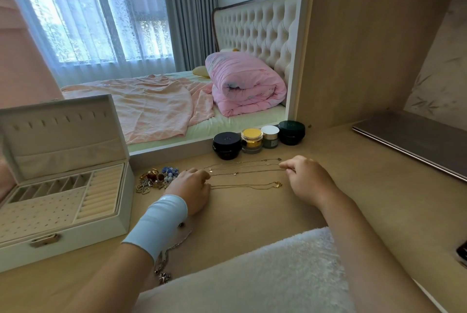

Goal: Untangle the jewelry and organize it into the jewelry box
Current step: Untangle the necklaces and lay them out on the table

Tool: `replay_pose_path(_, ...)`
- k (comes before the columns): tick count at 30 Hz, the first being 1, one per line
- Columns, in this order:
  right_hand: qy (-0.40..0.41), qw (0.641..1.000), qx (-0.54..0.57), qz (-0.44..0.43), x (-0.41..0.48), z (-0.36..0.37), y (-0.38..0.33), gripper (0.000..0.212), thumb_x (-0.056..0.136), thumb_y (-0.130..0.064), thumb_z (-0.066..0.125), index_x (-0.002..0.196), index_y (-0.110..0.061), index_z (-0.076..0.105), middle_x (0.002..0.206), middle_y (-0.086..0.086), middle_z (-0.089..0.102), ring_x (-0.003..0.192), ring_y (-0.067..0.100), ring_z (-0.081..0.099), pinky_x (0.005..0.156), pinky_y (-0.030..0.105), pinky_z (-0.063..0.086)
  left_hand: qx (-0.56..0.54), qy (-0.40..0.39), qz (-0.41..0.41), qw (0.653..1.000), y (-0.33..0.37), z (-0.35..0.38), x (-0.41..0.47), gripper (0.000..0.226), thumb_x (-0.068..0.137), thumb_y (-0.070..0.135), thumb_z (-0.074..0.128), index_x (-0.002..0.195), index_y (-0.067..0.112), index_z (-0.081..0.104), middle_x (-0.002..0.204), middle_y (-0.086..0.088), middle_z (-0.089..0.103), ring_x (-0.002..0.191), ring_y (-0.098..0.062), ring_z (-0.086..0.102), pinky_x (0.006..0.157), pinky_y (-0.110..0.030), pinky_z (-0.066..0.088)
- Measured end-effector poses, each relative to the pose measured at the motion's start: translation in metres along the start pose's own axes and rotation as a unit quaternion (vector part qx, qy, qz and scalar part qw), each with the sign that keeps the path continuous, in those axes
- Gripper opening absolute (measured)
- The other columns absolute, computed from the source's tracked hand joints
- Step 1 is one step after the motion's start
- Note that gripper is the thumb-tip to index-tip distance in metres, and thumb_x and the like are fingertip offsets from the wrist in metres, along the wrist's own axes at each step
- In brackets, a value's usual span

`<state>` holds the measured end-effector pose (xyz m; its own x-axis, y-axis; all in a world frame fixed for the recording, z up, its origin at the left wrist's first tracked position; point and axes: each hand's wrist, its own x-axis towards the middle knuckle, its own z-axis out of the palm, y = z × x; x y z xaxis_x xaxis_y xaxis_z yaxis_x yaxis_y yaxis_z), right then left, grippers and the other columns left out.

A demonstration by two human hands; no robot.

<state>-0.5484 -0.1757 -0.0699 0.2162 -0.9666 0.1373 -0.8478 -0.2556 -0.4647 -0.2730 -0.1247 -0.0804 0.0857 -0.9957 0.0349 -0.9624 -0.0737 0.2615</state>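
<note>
Left hand and right hand each pinch ends of gold chains, stretched across tabletop right of open jewelry box. I judge chains light, limp, snag-prone; grip near clasps.

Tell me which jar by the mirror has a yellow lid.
The second jar from the left, between the black jar and the white-lidded jar; the rightmost jar is dark too.

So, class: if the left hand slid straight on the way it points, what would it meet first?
The thin gold chains, whose ends the left hand seems to pinch, lie right in its way. Past those, probably the black jar, though depth is unclear.
</note>
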Motion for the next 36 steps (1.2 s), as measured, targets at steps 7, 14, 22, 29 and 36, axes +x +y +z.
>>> replay_pose_path(7, -0.289, 0.943, -0.164, 0.003, -0.02, 0.012, -0.03, 0.069, 0.108, -0.036, 0.035, 0.161, -0.019, -0.006, 0.168, 0.0, -0.015, 0.155, 0.018, -0.011, 0.125, 0.046, 0.0, 0.057, -0.183, 0.08, 0.978, 0.001, 0.009, -0.014, 0.067, 0.101, 0.055, 0.026, 0.155, 0.026, -0.001, 0.163, 0.009, -0.007, 0.149, -0.008, -0.007, 0.122, -0.036, 0.0)
replay_pose_path(14, -0.259, 0.951, -0.157, 0.064, -0.013, 0.023, -0.024, 0.08, 0.104, -0.057, 0.028, 0.16, -0.016, -0.012, 0.165, 0.005, -0.024, 0.153, 0.021, -0.02, 0.124, 0.055, -0.007, 0.074, -0.206, 0.073, 0.973, 0.015, 0.017, -0.004, 0.07, 0.099, 0.06, 0.015, 0.154, 0.025, -0.009, 0.16, 0.008, -0.021, 0.146, -0.007, -0.019, 0.121, -0.038, -0.008)
replay_pose_path(22, -0.233, 0.961, -0.131, 0.075, -0.008, 0.027, -0.019, 0.086, 0.102, -0.06, 0.03, 0.159, -0.014, -0.015, 0.165, 0.004, -0.027, 0.153, 0.02, -0.022, 0.123, 0.054, -0.009, 0.067, -0.189, 0.078, 0.977, 0.015, 0.023, 0.001, 0.072, 0.098, 0.061, 0.017, 0.153, 0.025, -0.014, 0.157, 0.009, -0.028, 0.144, -0.007, -0.024, 0.121, -0.038, -0.01)
replay_pose_path(29, -0.19, 0.969, -0.155, -0.024, -0.017, 0.021, -0.049, 0.08, 0.105, -0.047, 0.038, 0.16, -0.019, -0.012, 0.166, 0.002, -0.022, 0.154, 0.022, -0.017, 0.125, 0.05, -0.005, -0.001, -0.109, 0.082, 0.991, 0.001, -0.013, -0.031, 0.066, 0.1, 0.056, 0.021, 0.154, 0.03, -0.006, 0.16, 0.014, -0.016, 0.146, -0.004, -0.014, 0.123, -0.039, 0.001)
replay_pose_path(36, -0.18, 0.964, -0.036, -0.194, -0.075, 0.015, -0.141, 0.048, 0.103, -0.043, 0.049, 0.149, -0.031, 0.043, 0.15, -0.007, 0.047, 0.134, 0.013, 0.044, 0.114, 0.039, 0.038, -0.06, 0.019, 0.08, 0.995, -0.038, -0.057, -0.123, 0.033, 0.1, 0.037, 0.045, 0.132, 0.04, 0.05, 0.139, 0.016, 0.046, 0.125, -0.006, 0.046, 0.106, -0.032, 0.041)
